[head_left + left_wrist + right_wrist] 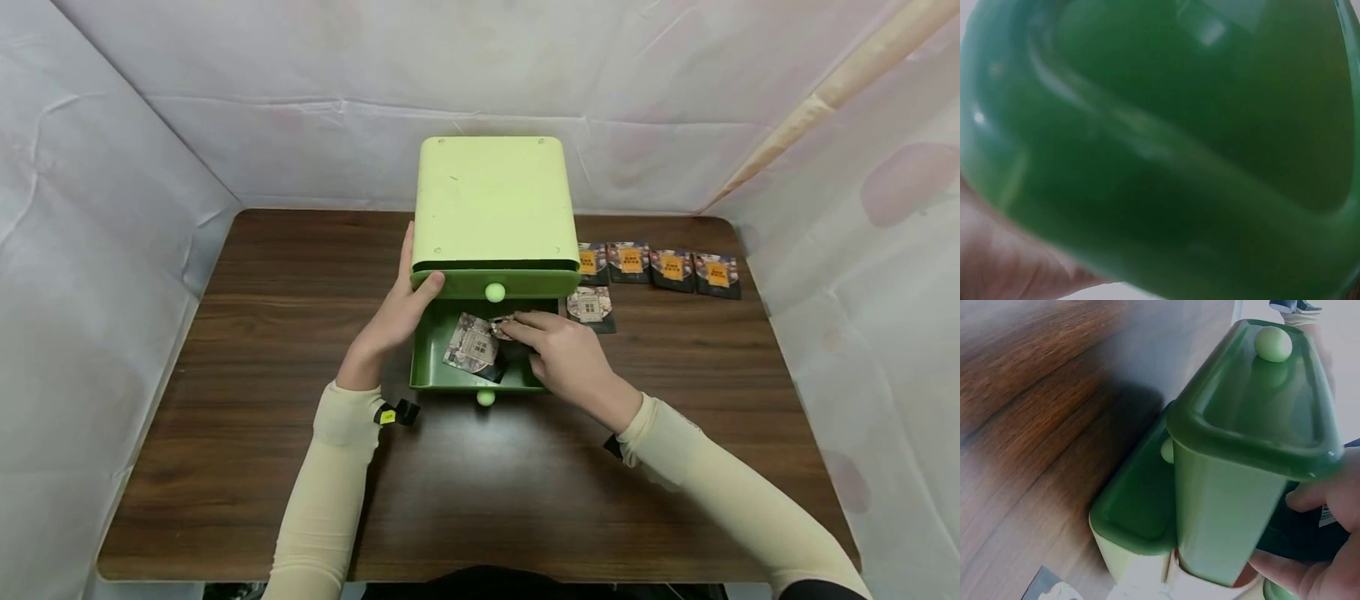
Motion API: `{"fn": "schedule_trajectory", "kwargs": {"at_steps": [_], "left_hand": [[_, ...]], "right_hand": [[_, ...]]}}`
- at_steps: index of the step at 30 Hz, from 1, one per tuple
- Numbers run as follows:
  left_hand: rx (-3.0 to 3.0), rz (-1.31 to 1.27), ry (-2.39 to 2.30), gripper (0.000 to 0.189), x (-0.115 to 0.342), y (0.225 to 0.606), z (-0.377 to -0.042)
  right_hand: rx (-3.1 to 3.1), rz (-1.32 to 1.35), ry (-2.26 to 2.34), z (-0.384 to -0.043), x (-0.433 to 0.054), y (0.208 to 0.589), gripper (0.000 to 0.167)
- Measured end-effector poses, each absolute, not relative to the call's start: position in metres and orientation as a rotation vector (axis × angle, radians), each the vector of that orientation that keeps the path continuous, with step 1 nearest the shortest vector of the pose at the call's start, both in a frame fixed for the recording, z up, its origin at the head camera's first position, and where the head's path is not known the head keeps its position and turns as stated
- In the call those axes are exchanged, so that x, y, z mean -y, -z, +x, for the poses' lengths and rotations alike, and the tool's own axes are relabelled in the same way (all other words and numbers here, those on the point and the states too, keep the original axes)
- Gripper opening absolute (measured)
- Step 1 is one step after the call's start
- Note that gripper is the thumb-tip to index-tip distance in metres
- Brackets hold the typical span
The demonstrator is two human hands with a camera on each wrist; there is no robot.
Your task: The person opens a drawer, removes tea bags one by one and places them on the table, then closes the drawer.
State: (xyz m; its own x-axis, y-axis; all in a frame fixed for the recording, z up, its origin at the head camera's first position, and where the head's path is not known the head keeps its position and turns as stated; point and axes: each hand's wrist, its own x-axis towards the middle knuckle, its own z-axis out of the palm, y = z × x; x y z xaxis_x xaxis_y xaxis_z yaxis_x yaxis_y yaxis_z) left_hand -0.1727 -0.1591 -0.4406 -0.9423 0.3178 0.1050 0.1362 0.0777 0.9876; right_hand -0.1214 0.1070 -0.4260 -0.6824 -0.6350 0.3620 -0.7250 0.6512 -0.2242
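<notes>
A light-green drawer cabinet (491,200) stands at the back of the table. Its open drawer (431,367) juts out below a closed top one and has a square printed packet (472,346) lying in it. My left hand (393,312) holds the cabinet's left side, its thumb on the front of the top drawer (465,285). Over the open drawer, my right hand (566,354) pinches another packet (502,327); in the right wrist view this packet (1300,528) is dark with a barcode. The drawer wall hides part of it there.
Right of the cabinet, several packets with orange labels (672,268) lie in a row on the brown wooden table (712,417). A single grey-labelled packet (590,308) lies in front of them. White sheeting (300,108) hangs behind and at both sides.
</notes>
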Motion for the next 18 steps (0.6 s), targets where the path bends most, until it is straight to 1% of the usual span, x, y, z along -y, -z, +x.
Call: {"fn": "schedule_trajectory", "kwargs": {"at_steps": [6, 10, 13, 18], "left_hand": [[-2.185, 0.448, -1.991, 0.089, 0.158, 0.440, -0.171], [-2.155, 0.451, -1.993, 0.089, 0.157, 0.423, -0.164], [-2.137, 0.458, -1.999, 0.091, 0.155, 0.410, -0.159], [-2.149, 0.449, -1.985, 0.091, 0.155, 0.410, -0.159]], "right_hand": [[2.537, 1.056, -0.554, -0.113, -0.126, 0.421, 0.053], [2.436, 1.041, -0.602, -0.112, -0.141, 0.422, 0.052], [2.384, 1.030, -0.637, -0.112, -0.156, 0.426, 0.057], [2.326, 0.928, -0.690, -0.111, -0.183, 0.436, 0.062]]}}
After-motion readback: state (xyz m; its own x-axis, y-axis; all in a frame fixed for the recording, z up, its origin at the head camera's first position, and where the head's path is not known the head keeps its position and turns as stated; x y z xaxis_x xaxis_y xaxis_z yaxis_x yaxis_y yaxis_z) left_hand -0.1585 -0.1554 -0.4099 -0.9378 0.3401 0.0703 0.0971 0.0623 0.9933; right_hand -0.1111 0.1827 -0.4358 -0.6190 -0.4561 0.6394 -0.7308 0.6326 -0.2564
